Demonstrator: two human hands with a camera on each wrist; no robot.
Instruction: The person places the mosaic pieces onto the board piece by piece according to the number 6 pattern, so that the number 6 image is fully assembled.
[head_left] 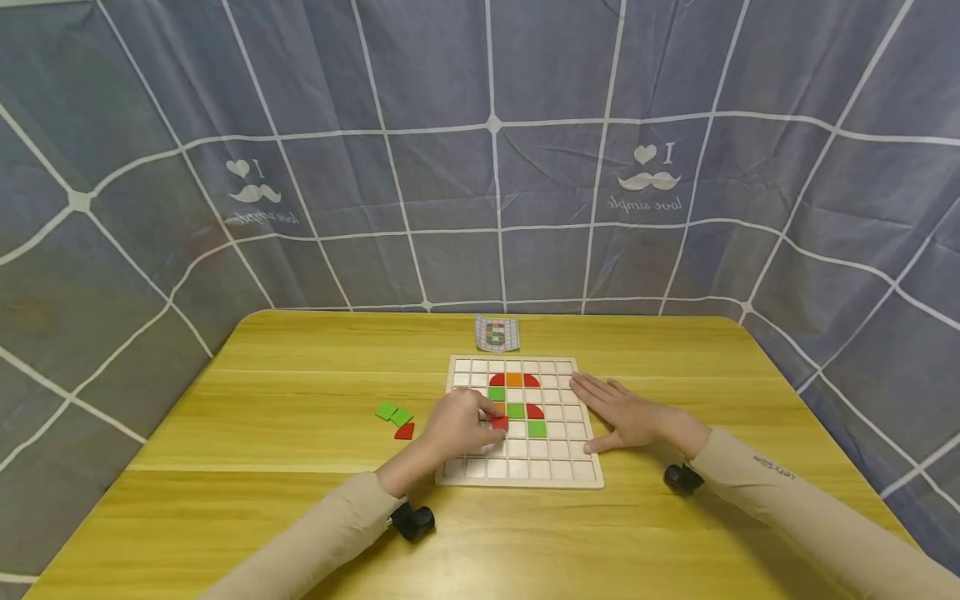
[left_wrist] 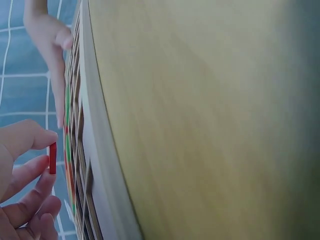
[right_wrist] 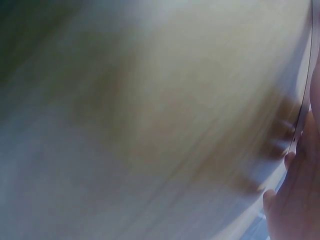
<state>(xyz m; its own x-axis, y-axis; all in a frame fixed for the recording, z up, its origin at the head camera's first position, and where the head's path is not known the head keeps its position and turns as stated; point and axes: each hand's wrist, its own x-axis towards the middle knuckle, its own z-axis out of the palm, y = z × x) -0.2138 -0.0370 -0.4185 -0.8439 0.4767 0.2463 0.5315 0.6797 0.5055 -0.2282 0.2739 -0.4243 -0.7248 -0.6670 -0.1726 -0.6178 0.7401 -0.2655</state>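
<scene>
One big gray curtain [head_left: 555, 175] with white lines is seen hung round the back and sides. In front of it, one yellow wooden worktop [head_left: 300, 375] is shown. Two tan sleeves [head_left: 810, 500] are stretched over it from the near side. One pale board [head_left: 517, 483] with little square boxes is set on the worktop. Two hands are seen. The right hand [head_left: 626, 414] is laid flat on the board's right edge, with its fingers spread out straight. The left hand [head_left: 457, 423] is held over the board, and some boxes are hidden by it. Two black gadgets [head_left: 413, 522] are seen, one by each wrist. One small card [head_left: 497, 334] with a colored picture is placed past the far edge of the board. On the board, three green squares [head_left: 516, 411], two orange squares [head_left: 513, 380] and three round-edged red pieces [head_left: 532, 381] can be counted; one orange square is partly covered by the left hand. Left of the board, two loose green squares [head_left: 402, 417] and one loose red piece [head_left: 405, 432] are grouped. One more red piece [left_wrist: 53, 159] is pinched by the left fingers over the board.
</scene>
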